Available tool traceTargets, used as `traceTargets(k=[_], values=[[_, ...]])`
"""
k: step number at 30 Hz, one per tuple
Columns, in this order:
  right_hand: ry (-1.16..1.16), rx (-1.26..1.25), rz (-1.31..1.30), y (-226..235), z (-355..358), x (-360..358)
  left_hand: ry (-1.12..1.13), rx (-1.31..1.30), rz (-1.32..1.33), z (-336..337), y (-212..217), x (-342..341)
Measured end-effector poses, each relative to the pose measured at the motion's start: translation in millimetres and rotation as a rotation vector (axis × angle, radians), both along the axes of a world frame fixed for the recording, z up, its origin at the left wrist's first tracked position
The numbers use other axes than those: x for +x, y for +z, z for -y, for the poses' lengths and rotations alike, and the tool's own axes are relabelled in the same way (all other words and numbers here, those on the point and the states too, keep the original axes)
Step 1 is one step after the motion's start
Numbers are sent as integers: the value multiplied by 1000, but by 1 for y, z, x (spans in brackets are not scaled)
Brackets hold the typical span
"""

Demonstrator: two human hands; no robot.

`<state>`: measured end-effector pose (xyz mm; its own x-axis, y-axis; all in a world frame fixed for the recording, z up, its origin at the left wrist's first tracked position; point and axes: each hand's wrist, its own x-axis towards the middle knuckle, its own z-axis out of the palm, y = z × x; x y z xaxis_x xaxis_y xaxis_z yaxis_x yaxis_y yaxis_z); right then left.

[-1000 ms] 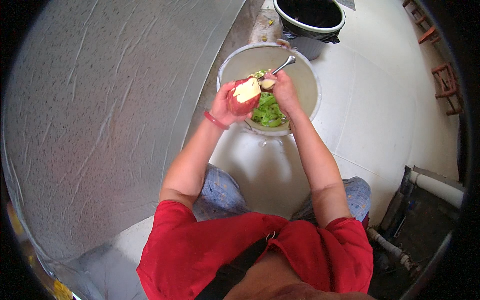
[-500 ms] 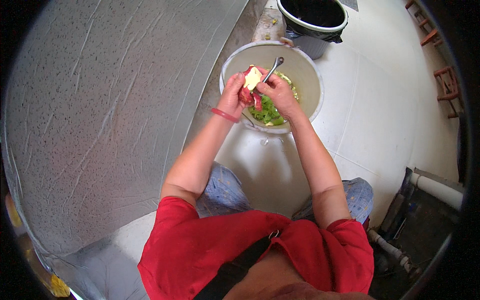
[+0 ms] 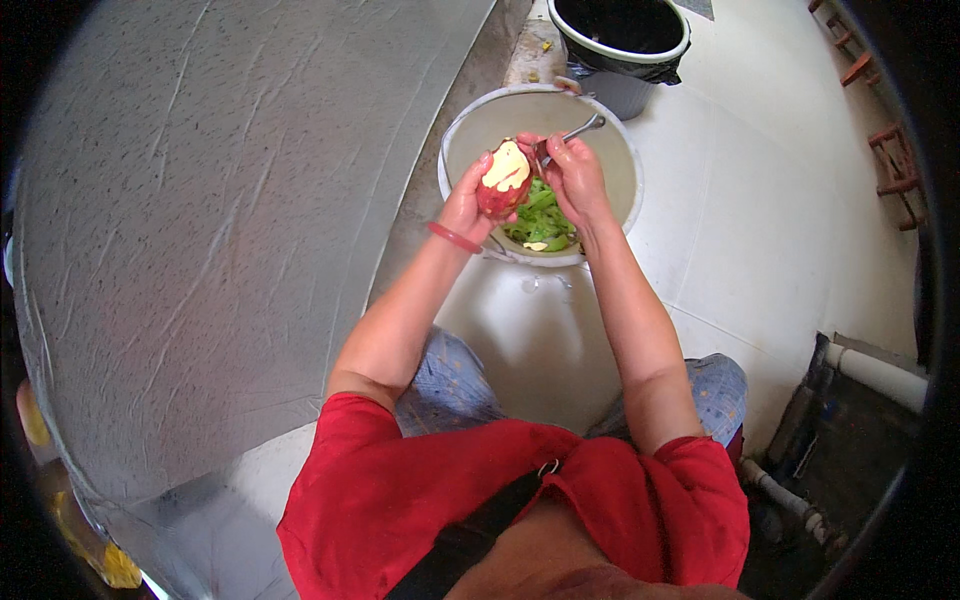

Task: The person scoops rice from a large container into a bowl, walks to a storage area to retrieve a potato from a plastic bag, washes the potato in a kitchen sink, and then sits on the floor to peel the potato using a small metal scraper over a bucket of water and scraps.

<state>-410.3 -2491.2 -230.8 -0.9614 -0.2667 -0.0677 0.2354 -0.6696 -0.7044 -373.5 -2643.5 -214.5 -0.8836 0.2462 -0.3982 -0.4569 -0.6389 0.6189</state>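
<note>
My left hand (image 3: 466,203) is closed round a red-skinned sweet potato (image 3: 497,202) with a pale yellow patch of bare flesh on its upper side. Right beside it, my right hand (image 3: 577,182) grips a metal peeler (image 3: 583,128). The peeler's handle sticks out to the upper right, while its working end is mostly hidden by my fingers near the sweet potato. Both hands are over a pale bucket (image 3: 623,150), in which green leafy scraps or peelings (image 3: 540,212) and some pale bits lie.
Beyond the bucket stands a bin (image 3: 625,92) with a black liner and white rim. A grey speckled sheet-covered surface (image 3: 220,220) fills the left. Reddish wooden stools (image 3: 893,160) are at the far right, and a white pipe (image 3: 875,377) runs by a dark recess at lower right.
The sweet potato has turned, showing its bare patch more fully. My right hand has shifted slightly right and up, and the peeler handle now tilts further to the right.
</note>
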Motion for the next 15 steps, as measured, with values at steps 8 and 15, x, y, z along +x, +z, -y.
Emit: traceTargets(k=[8,15], values=[[-91,264,-62,-16,10,-1,207,-407,-139,-10,-8,-3],[94,9,-25,-4,-12,-3,-86,-64,-54,-4,1,-4]])
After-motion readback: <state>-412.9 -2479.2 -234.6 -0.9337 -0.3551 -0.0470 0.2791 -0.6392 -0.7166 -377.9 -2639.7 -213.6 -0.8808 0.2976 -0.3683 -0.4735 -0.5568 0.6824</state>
